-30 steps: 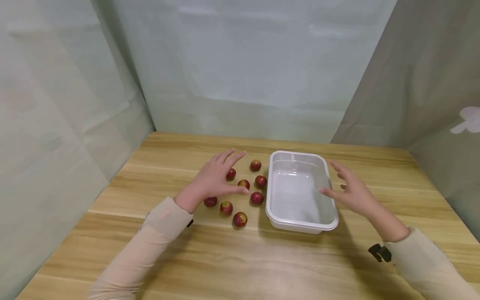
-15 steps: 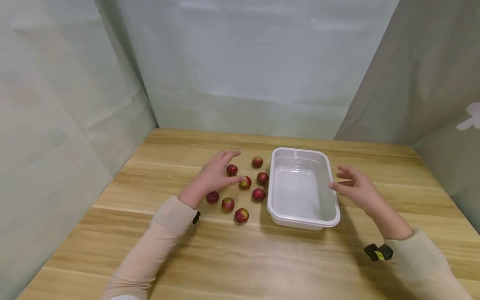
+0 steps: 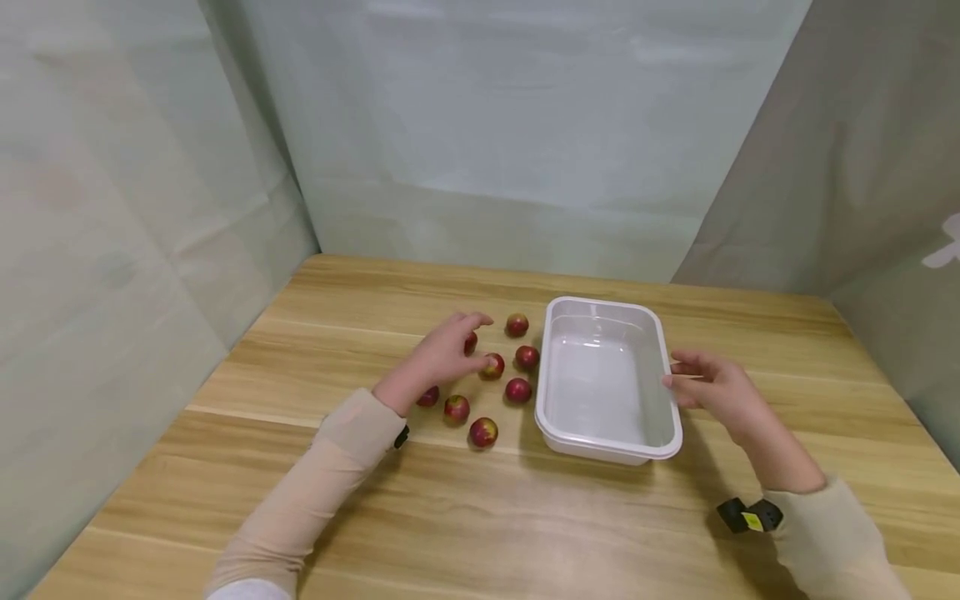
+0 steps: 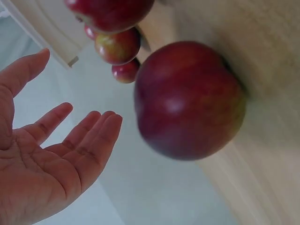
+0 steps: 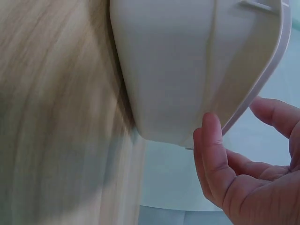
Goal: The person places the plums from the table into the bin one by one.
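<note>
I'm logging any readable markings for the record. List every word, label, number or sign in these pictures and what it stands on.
No readable text anywhere.
White tray: no label or embossing visible.
Red fruits: no stickers.
Black-and-yellow wrist strap tag: too small to read.
Pale shape on the right backdrop: a figure, not lettering.

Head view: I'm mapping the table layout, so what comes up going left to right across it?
Left sleeve → left hand → fruits → tub → right hand → right sleeve.
</note>
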